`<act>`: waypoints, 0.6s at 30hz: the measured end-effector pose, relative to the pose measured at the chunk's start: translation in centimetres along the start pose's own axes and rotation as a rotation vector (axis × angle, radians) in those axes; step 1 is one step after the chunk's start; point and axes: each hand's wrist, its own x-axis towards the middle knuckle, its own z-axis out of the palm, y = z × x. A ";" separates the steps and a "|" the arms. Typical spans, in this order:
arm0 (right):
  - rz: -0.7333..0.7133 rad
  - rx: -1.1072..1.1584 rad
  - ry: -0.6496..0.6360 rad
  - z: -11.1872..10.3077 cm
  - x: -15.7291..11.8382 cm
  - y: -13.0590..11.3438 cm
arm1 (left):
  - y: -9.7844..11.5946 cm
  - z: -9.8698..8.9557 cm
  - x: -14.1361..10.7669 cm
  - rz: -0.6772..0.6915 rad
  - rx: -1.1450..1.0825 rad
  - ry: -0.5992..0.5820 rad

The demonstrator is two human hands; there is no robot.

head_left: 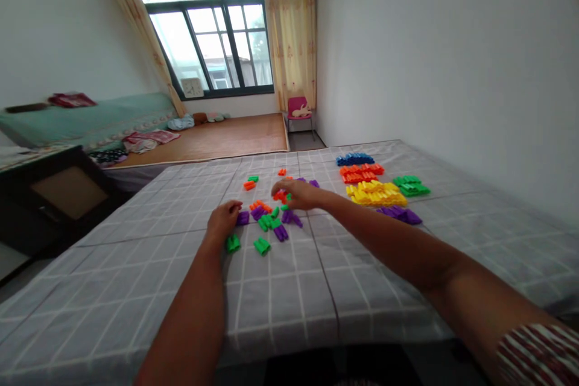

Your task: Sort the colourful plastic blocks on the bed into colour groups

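My left hand (222,221) rests on the table with its fingers curled, just left of a purple clip-like plastic piece (243,218). Whether anything is inside those fingers is hidden. Over the far side of the loose pile, my right hand (302,194) is bent downward, fingers apart, above red-orange pieces (280,196). Contact there is too small to make out. Between the hands lie mixed purple pieces (281,233), green pieces (265,222) and orange pieces (261,206). Two green groups, one at my left wrist (233,244) and another group (262,246), lie nearer me.
On the right, pieces sit grouped by colour: blue (355,159), red-orange (360,173), yellow (377,193), green (411,186) and purple (400,215). A grey checked cloth (289,295) covers the table. A white wall (452,72) borders its right side.
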 end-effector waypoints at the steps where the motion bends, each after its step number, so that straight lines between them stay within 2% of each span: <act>1: 0.020 0.045 0.028 -2.0 -1.2 1.9 | -0.1 0.0 0.1 -0.003 -0.002 -0.003; 5: 0.350 0.199 0.206 -9.9 -7.2 10.7 | -0.6 0.2 0.5 -0.012 0.001 -0.002; 7: 0.507 0.128 0.318 -13.2 -10.4 14.7 | -0.7 0.3 0.7 -0.027 0.007 0.007; 9: 0.609 -0.020 0.349 -15.6 -12.8 17.9 | -0.7 0.4 0.9 -0.046 0.013 0.007; 11: 0.667 -0.199 0.306 -16.9 -14.2 20.2 | -0.6 0.3 0.9 -0.056 0.028 -0.006; 13: 0.677 -0.357 0.222 -17.1 -14.5 21.8 | -0.4 0.2 0.8 -0.059 0.054 -0.021; 18: 0.714 -0.553 0.038 -15.6 -12.7 23.9 | -0.2 0.0 0.6 -0.048 0.073 -0.025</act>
